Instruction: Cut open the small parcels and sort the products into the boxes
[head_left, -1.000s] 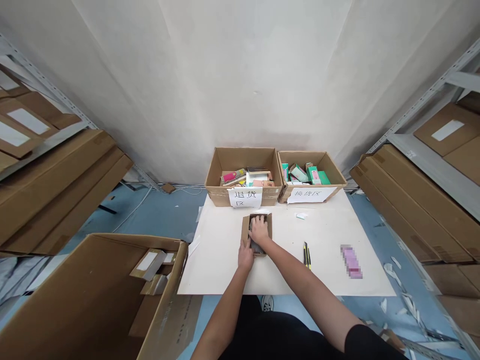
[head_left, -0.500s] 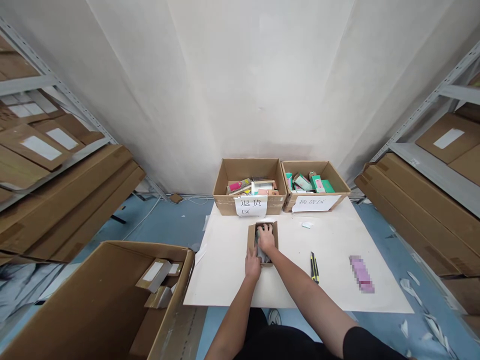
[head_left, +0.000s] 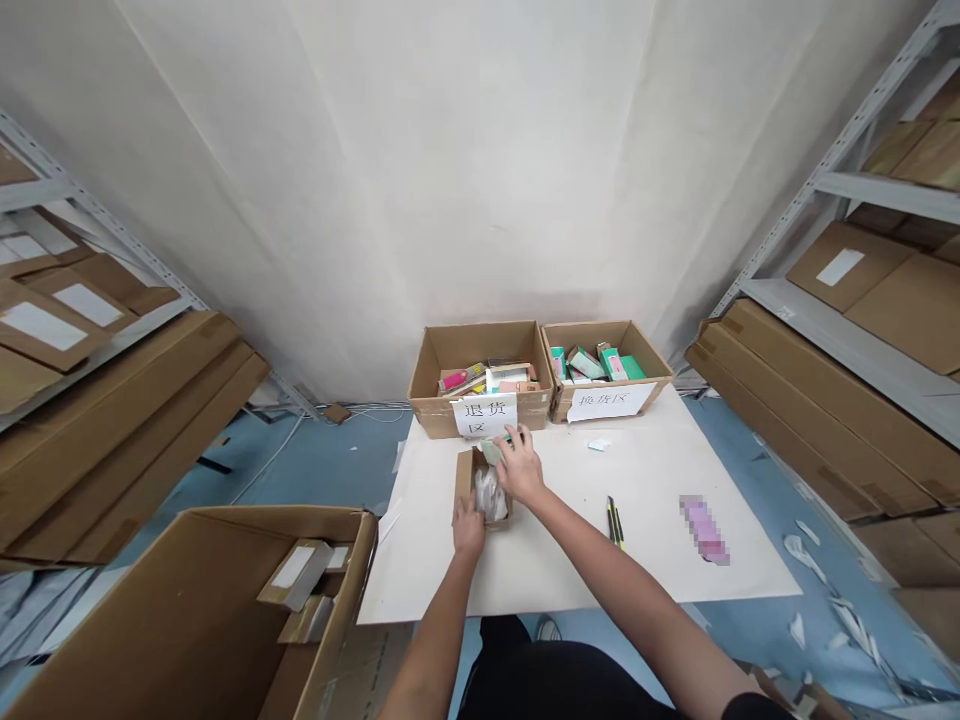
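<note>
Right hand point(head_left: 517, 463): pinching packet point(head_left: 491, 452) over box point(head_left: 463, 478)
Left hand point(head_left: 469, 526): at box's left edge (grip: can't tell)
Cartons point(head_left: 433, 418): along table's point(head_left: 555, 560) far edge

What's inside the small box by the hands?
Crumpled whitish material shows inside the small box. The right hand and the pale item it holds partly hide its far end; anything under the material is covered.

A pale grey wall point(head_left: 465, 160) fills the far side under even light. 1 metal left rack point(head_left: 34, 193) and 1 metal right rack point(head_left: 889, 190) flank the white table point(head_left: 547, 560); the floor point(head_left: 322, 475) is blue.
</note>
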